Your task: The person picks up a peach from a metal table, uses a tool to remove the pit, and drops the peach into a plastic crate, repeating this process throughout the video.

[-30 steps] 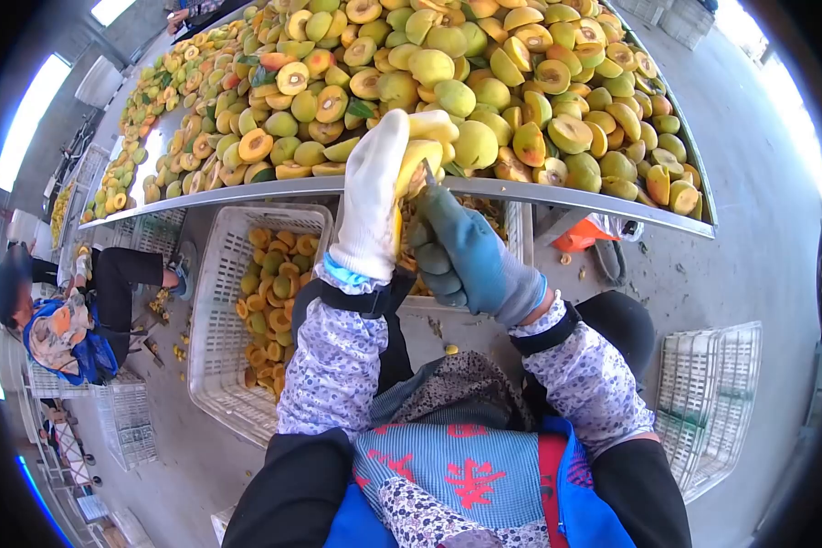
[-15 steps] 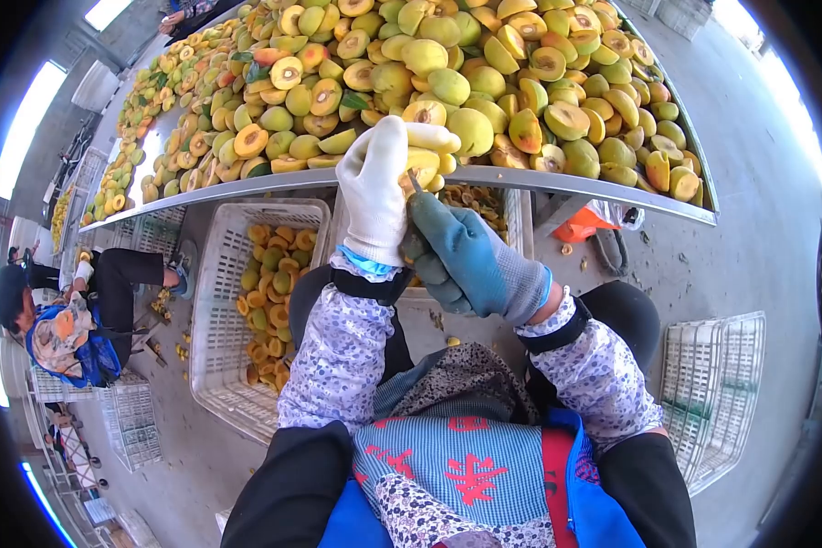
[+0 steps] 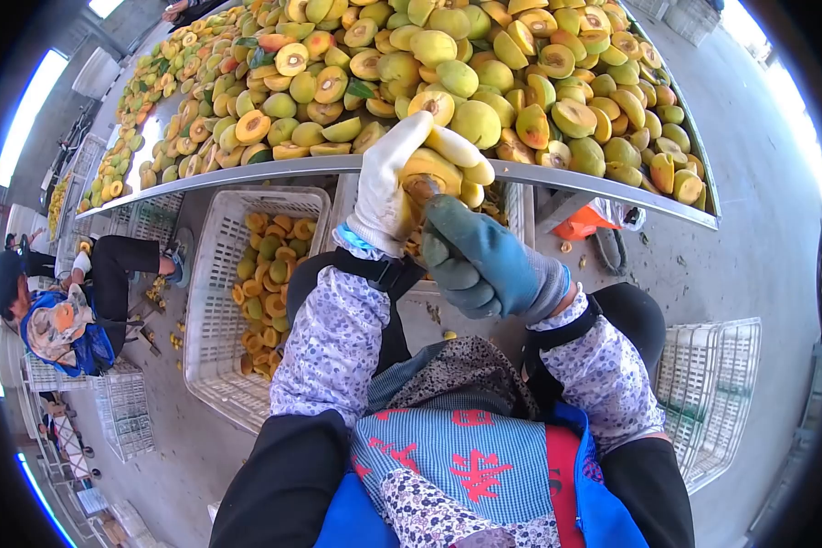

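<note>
My left hand [image 3: 382, 187], in a white glove, cups a yellow peach half [image 3: 432, 168] by the table's front edge, its cut side facing me. My right hand [image 3: 486, 260], in a teal and grey glove, is closed around a small pitting knife and meets the fruit at its brown centre. The knife is mostly hidden by the fist, and its tip cannot be told from the stone. Just beyond my hands, a heap of halved peaches [image 3: 476, 124] covers the metal-edged table [image 3: 310, 166].
Left of my legs stands a white crate [image 3: 212, 320] holding peach halves. Another crate [image 3: 526, 219] sits under the table edge. White crates [image 3: 708, 393] stand on the right, near an orange bag [image 3: 583, 222]. A co-worker [image 3: 73, 310] sits at far left.
Both hands have moved slightly right. The left hand has turned, bringing the peach's cut face into view. The knife's metal tip, visible before, is now at the fruit's centre and hard to see.
</note>
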Motion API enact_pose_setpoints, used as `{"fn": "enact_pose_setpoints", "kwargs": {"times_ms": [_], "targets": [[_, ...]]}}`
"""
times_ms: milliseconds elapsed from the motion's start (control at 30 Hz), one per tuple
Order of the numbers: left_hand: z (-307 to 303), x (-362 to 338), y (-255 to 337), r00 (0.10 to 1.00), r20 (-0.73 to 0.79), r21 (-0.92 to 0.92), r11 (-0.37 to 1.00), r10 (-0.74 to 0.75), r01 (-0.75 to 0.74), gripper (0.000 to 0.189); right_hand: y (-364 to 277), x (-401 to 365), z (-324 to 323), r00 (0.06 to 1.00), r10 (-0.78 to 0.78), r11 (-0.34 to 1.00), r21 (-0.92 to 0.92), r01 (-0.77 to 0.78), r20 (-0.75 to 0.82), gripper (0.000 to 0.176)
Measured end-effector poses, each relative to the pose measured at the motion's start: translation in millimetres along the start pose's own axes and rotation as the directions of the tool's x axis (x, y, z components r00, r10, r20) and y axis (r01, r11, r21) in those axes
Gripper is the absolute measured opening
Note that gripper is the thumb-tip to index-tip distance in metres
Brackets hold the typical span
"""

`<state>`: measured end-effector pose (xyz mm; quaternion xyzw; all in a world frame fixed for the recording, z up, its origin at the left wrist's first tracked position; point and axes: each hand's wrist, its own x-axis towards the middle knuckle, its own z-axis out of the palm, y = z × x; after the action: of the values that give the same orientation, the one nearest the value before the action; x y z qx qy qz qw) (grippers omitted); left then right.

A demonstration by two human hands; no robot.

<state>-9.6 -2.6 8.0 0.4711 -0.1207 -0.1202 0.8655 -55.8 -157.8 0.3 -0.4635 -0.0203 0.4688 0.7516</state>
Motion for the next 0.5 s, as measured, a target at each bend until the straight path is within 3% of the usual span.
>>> {"fn": "enact_pose_setpoints", "kwargs": {"times_ms": [67, 167, 233, 267, 367, 433, 467, 500], "targets": [[-2, -1, -2, 1.0, -0.006, 0.074, 0.997, -0.009, 0.009, 0.053, 2, 1, -8, 0.983, 0.026, 0.99, 0.13, -0.05, 0.18, 0.05], [-7, 3, 3, 0.997, 0.069, 0.248, 0.968, -0.039, 0.021, 0.054, 0, 1, 0, 0.997, 0.061, 0.995, -0.073, -0.065, -0.053, 0.05], [-8, 7, 7, 0.993, 0.098, 0.406, 0.914, -0.061, 0.016, 0.055, 3, 1, 0, 0.996, 0.004, 0.991, -0.129, -0.016, -0.091, 0.05], [-14, 7, 3, 0.991, 0.13, 0.338, 0.941, -0.031, -0.015, 0.052, 5, 1, 1, 0.994, -0.026, 0.988, -0.155, 0.009, -0.108, 0.05], [-6, 5, -4, 0.99, -0.122, -0.019, 0.997, 0.072, -0.075, 0.051, 5, 3, 7, 0.983, -0.145, 0.976, -0.178, 0.124, -0.109, 0.052], [-26, 19, -7, 0.989, -0.14, -0.428, 0.898, 0.046, -0.103, 0.046, 27, 21, -3, 0.873, -0.447, 0.808, -0.506, 0.302, -0.193, 0.049], [-45, 19, -2, 0.983, -0.152, -0.459, 0.874, 0.101, -0.16, 0.043, 40, 29, -8, 0.785, -0.589, 0.676, -0.65, 0.347, -0.193, 0.047], [-59, 16, 10, 0.974, -0.164, -0.489, 0.844, 0.157, -0.219, 0.041, 46, 30, -16, 0.754, -0.618, 0.553, -0.805, 0.215, -0.223, 0.044]]}}
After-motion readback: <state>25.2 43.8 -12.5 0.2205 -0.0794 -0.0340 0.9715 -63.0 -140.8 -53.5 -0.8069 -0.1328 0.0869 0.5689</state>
